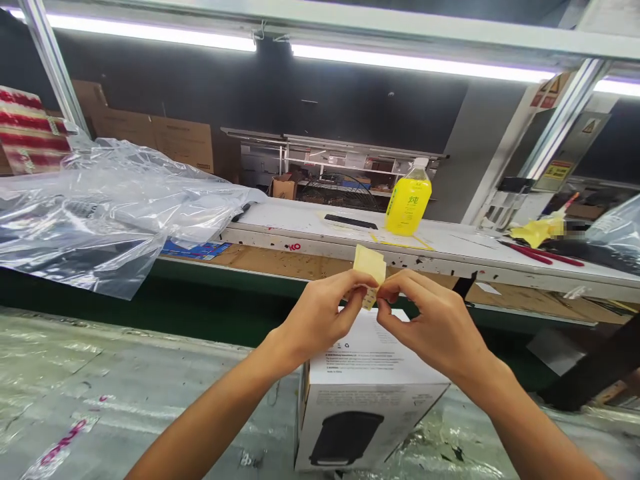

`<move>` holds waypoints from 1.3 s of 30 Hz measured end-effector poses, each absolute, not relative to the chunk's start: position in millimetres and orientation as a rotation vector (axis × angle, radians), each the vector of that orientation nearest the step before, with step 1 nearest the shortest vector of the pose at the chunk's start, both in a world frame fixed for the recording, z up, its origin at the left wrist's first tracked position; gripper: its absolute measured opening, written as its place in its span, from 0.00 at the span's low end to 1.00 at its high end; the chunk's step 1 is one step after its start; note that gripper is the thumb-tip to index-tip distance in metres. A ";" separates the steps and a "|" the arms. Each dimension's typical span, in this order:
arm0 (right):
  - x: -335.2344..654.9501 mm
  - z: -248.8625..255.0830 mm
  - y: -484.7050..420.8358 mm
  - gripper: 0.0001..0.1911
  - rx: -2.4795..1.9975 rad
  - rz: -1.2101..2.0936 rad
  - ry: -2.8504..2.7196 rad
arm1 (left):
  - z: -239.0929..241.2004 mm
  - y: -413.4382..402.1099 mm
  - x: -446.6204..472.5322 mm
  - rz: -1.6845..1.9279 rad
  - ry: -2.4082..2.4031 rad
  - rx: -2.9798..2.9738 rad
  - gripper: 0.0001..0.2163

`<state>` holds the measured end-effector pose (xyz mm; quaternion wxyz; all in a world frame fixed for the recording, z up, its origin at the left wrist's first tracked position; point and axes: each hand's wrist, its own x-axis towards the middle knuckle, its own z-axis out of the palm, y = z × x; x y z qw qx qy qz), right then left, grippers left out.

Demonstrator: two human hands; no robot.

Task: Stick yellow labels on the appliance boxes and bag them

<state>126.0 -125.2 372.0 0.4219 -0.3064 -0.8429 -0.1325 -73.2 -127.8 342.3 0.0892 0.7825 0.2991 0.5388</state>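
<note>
Both hands pinch the label between them, left hand and right hand equally near, directly above the box.

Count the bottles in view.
1. The yellow bottle stands on the white shelf beyond both hands, which pinch a pale sticker above the box. Others may be hidden behind the plastic bags.

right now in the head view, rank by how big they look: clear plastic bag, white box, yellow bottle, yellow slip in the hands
1. clear plastic bag
2. white box, nearer the camera, so unsure
3. yellow bottle
4. yellow slip, pinched by left hand and right hand
</note>
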 end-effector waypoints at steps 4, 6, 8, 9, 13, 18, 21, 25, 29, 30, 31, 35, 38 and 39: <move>103.8 383.0 -146.6 0.04 -0.884 0.240 -2.293 | 327.0 -128.9 -101.6 1.788 1.056 1.960 0.08; 91.0 385.5 -154.1 0.05 -0.949 0.555 -2.433 | 302.7 -123.5 -125.4 1.883 1.087 1.650 0.08; 79.9 384.8 -156.6 0.06 -0.992 0.741 -2.567 | 265.4 -116.2 -150.3 1.919 1.106 1.350 0.11; 75.5 383.7 -156.3 0.05 -1.006 0.791 -2.617 | 242.8 -113.0 -161.4 1.914 1.129 1.248 0.13; 65.3 379.7 -151.9 0.04 -1.069 0.801 -2.716 | 143.9 -111.9 -185.4 1.834 1.211 0.996 0.21; 60.6 379.5 -151.2 0.04 -1.150 0.717 -2.712 | 51.5 -133.4 -178.0 1.676 1.261 0.817 0.24; 60.4 380.0 -152.4 0.04 -1.163 0.683 -2.731 | 24.6 -142.7 -173.1 1.611 1.255 0.801 0.23; 60.4 381.3 -154.2 0.05 -1.143 0.606 -2.781 | 11.8 -143.9 -173.9 1.569 1.245 0.828 0.22; 58.0 382.3 -155.8 0.04 -1.179 0.578 -2.798 | 8.2 -143.7 -174.9 1.540 1.250 0.864 0.20; 57.8 382.1 -155.8 0.03 -1.185 0.571 -2.803 | 7.6 -144.2 -174.8 1.536 1.250 0.872 0.20; 57.9 381.7 -155.6 0.03 -1.188 0.557 -2.803 | 6.9 -144.7 -174.6 1.531 1.251 0.880 0.20; 58.6 375.7 -152.0 0.10 -1.182 0.568 -2.757 | 4.6 -146.6 -174.2 1.514 1.254 0.901 0.20; 54.4 370.4 -147.5 0.12 -1.160 0.673 -2.719 | 3.8 -147.7 -174.1 1.503 1.263 0.917 0.20; 53.2 370.0 -146.0 0.11 -1.149 0.685 -2.712 | 3.7 -147.9 -174.1 1.500 1.266 0.920 0.20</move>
